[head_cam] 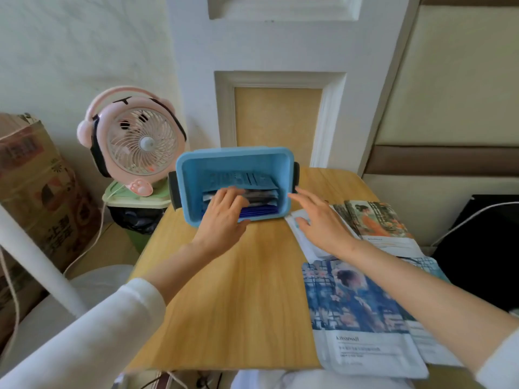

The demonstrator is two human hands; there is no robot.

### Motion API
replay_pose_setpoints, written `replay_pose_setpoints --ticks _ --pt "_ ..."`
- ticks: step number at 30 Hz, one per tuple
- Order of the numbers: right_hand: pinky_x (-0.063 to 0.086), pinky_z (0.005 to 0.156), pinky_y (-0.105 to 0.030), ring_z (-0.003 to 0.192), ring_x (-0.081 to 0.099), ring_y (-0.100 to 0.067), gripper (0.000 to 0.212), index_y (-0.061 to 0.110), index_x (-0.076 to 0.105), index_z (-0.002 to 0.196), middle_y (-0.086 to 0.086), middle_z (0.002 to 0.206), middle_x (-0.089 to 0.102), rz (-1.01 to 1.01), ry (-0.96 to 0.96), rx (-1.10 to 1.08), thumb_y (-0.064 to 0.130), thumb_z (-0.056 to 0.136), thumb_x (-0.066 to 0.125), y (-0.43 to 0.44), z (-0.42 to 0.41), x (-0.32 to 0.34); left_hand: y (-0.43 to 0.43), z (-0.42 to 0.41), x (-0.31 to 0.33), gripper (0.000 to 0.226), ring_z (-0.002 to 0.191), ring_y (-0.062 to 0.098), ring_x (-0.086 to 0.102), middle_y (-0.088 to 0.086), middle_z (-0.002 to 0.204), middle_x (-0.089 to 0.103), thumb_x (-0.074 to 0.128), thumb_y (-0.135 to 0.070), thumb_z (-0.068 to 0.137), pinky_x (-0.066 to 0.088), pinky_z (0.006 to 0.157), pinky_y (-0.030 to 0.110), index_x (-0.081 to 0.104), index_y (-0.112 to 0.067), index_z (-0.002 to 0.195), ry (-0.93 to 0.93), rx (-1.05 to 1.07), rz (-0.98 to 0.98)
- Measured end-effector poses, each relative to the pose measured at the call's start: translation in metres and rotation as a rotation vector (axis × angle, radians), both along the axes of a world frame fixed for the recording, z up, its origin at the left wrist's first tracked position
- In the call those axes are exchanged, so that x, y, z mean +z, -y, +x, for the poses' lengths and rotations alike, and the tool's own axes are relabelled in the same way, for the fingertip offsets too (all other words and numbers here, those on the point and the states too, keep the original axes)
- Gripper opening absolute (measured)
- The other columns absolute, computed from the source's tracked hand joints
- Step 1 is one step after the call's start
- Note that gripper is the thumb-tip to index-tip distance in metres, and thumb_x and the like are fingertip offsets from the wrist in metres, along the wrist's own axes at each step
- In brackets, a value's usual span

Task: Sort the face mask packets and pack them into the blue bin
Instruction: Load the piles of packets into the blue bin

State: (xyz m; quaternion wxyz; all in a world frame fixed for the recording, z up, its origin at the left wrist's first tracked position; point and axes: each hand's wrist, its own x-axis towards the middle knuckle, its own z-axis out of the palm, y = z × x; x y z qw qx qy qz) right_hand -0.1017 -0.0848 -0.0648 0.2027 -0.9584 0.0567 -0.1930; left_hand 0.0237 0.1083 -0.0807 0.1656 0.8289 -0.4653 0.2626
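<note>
The blue bin (193, 175) lies tipped toward me at the far side of the wooden table (238, 299), with several dark and blue packets (261, 199) stacked inside. My left hand (224, 214) reaches into the bin, fingers pressed on those packets. My right hand (320, 220) hovers with spread fingers just right of the bin, over a pale packet (293, 221). A blue-picture mask packet (356, 310) lies on the near right. An orange-picture packet (379, 220) lies farther back on the right.
A pink desk fan (137, 141) stands on a green-lidded bin (132, 197) left of the table. A cardboard box (33, 186) sits further left. A black object with a white cable (483, 220) lies on the right. A white post (42, 265) crosses the near left.
</note>
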Motion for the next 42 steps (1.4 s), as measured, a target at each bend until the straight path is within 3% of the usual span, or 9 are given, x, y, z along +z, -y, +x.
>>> replay_pose_setpoints --ticks 9,17,24,28,30,33,37,39,42 --pt "0.034 0.108 -0.033 0.133 0.041 -0.020 0.035 0.016 0.057 0.123 -0.003 0.142 0.046 0.046 -0.082 -0.217 0.009 0.089 0.059 0.046 -0.118 -0.004 0.022 -0.079 -0.015 0.045 0.122 0.020 0.040 0.002 0.128 0.051 0.044 -0.050 0.082 0.039 0.103 0.039 0.056 -0.015 0.108 -0.312 -0.291 0.142" --pt "0.038 0.098 -0.036 0.126 0.042 -0.021 0.049 0.016 0.041 0.134 -0.004 0.137 0.043 1.003 -0.187 -0.492 0.017 0.090 0.061 0.022 -0.148 -0.009 0.031 -0.163 -0.015 0.083 0.139 0.005 0.007 -0.011 0.153 0.013 0.059 -0.060 0.077 0.013 0.114 0.025 0.022 -0.031 0.145 -0.591 -0.562 0.458" --pt "0.052 0.066 -0.033 0.075 0.061 -0.025 0.010 0.007 0.062 0.089 -0.012 0.089 0.065 1.358 -0.345 -0.451 0.001 0.081 0.064 0.014 -0.117 -0.002 0.020 -0.165 -0.026 0.102 0.140 0.012 0.010 -0.005 0.153 0.014 0.034 -0.080 0.062 0.017 0.112 0.024 0.018 -0.026 0.147 -0.410 -0.350 0.586" --pt "0.054 0.082 -0.036 0.084 0.066 -0.025 0.015 0.010 0.066 0.086 -0.010 0.093 0.070 0.983 -0.543 -0.311 -0.001 0.077 0.070 0.001 -0.111 -0.004 0.007 -0.167 -0.028 0.091 0.136 0.009 0.023 -0.011 0.144 0.025 0.057 -0.070 0.070 0.029 0.108 0.023 0.023 -0.027 0.142 -0.578 -0.324 0.401" --pt "0.053 0.077 -0.031 0.079 0.065 -0.020 0.018 0.012 0.063 0.084 -0.006 0.087 0.068 0.862 -0.494 -0.233 -0.002 0.076 0.070 -0.004 -0.109 0.007 0.004 -0.157 -0.020 0.083 0.126 0.008 0.041 -0.018 0.126 0.038 0.075 -0.051 0.068 0.039 0.097 0.018 0.029 -0.027 0.133 -0.815 -0.255 0.047" --pt "0.045 0.062 -0.021 0.071 0.058 -0.012 0.018 0.014 0.057 0.082 0.001 0.080 0.062 0.478 -0.413 -0.008 0.004 0.076 0.070 -0.018 -0.102 0.042 0.003 -0.122 -0.003 0.097 0.115 0.004 0.043 -0.017 0.121 0.042 0.085 -0.046 0.051 0.037 0.097 0.024 0.036 -0.024 0.131 -0.813 -0.100 -0.280" --pt "0.031 0.053 -0.025 0.063 0.049 -0.008 0.014 0.021 0.055 0.081 0.009 0.070 0.054 -0.097 -0.270 0.177 0.021 0.079 0.069 -0.041 -0.084 0.072 -0.004 -0.104 0.018 0.040 0.080 0.009 0.068 -0.006 0.087 0.074 0.078 -0.017 0.059 0.054 0.069 0.022 0.064 -0.019 0.096 -1.341 -0.384 -0.294" --pt "0.036 0.054 -0.020 0.072 0.055 -0.003 0.016 0.030 0.057 0.089 0.014 0.081 0.058 -0.078 -0.291 0.160 0.027 0.079 0.070 -0.034 -0.084 0.075 -0.011 -0.104 0.013 0.023 0.069 0.009 0.070 -0.004 0.074 0.074 0.074 -0.001 0.068 0.055 0.061 0.023 0.067 -0.013 0.087 -1.364 -0.339 -0.432" --pt "0.052 0.065 -0.016 0.086 0.064 -0.006 0.027 0.019 0.062 0.102 0.008 0.099 0.068 0.326 -0.367 0.101 0.017 0.077 0.074 -0.009 -0.092 0.061 -0.021 -0.098 -0.004 0.017 0.062 0.007 0.068 -0.005 0.066 0.073 0.062 0.009 0.080 0.056 0.061 0.026 0.067 -0.007 0.081 -1.373 -0.192 -0.664"
